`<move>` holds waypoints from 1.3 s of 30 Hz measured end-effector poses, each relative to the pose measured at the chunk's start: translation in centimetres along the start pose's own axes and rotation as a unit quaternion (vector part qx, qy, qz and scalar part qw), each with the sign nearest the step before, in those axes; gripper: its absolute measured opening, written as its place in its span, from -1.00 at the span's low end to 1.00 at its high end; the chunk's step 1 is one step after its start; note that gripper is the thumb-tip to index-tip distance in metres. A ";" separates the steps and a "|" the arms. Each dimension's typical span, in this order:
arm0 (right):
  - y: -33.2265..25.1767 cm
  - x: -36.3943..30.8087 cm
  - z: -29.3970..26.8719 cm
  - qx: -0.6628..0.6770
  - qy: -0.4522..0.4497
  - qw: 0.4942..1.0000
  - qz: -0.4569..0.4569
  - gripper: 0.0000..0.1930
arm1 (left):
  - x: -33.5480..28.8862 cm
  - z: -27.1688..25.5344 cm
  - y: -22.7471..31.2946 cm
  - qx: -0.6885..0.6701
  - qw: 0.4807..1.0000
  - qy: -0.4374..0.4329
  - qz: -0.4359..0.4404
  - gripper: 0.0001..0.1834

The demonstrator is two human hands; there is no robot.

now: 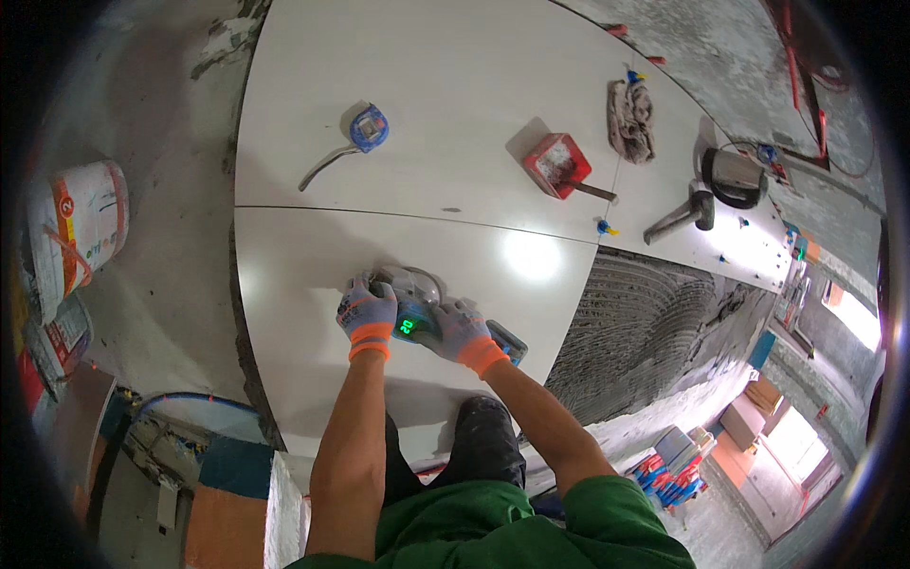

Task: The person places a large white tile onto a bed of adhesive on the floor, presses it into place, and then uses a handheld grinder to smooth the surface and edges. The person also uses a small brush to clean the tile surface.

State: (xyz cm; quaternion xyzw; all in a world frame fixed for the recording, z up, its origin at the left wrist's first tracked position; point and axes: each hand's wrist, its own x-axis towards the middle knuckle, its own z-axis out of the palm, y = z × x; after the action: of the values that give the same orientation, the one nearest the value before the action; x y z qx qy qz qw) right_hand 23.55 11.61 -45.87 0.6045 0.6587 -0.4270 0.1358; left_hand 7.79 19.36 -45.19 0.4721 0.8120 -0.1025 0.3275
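Observation:
A handheld tile vibrator with a clear rounded front and a lit green display rests on a large pale floor tile. My left hand, in a grey and orange work glove, is closed on its left side. On the other side my right hand, gloved alike, grips the body, and a dark block-shaped end sticks out past the wrist. The palms and part of the grip are hidden. Grey ridged mortar borders the tile on the right.
On the tiles beyond lie a blue tape measure, a red square container with a handled tool, a rag, a mallet, a metal pot and small blue-yellow tile spacers. A white bucket stands left.

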 end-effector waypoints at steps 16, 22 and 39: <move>-10.5 2.9 2.7 0.030 0.019 0.999 -0.012 -0.26 | 3.1 -5.1 -10.1 -0.043 0.999 0.013 0.027 -0.38; -14.0 5.2 0.8 0.008 -0.088 0.995 0.055 -0.28 | 5.8 -6.2 -11.6 -0.016 1.000 0.009 0.017 -0.47; -15.8 8.2 -1.8 -0.084 -0.177 0.981 -0.008 -0.32 | 6.9 -7.2 -13.3 -0.009 1.000 -0.015 0.009 -0.39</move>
State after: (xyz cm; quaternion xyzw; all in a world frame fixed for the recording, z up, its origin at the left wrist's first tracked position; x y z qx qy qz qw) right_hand 7.81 20.01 -44.22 0.5004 0.6627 -0.4713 0.2970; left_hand -8.79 20.48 -45.90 0.4747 0.8034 -0.0991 0.3454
